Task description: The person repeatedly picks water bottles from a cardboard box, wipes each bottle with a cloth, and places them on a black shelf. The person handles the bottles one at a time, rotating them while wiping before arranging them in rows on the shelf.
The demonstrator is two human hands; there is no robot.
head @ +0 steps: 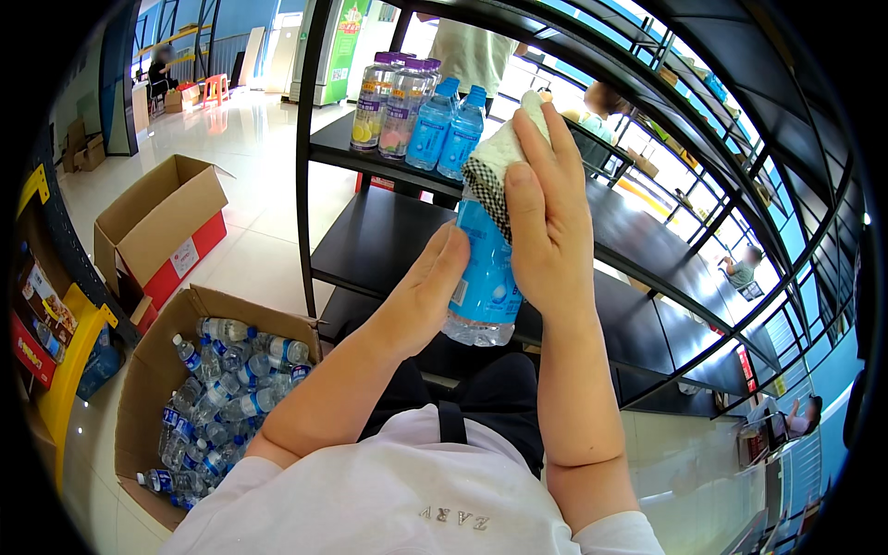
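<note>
My left hand grips the lower side of a clear plastic bottle with a blue label, held upright before me. A white cloth with a black-and-white checked edge covers the bottle's top, hiding its cap. My right hand presses that cloth against the bottle's upper right side. Behind the bottle, smaller-looking blue-labelled bottles stand on a black shelf. To their left are several purple-capped drink bottles in a group.
On my left, an open cardboard box holds many empty-looking plastic bottles. Farther back stands another open carton. A yellow-beamed rack borders the far left. Black shelving runs to the right. People are beyond the shelves.
</note>
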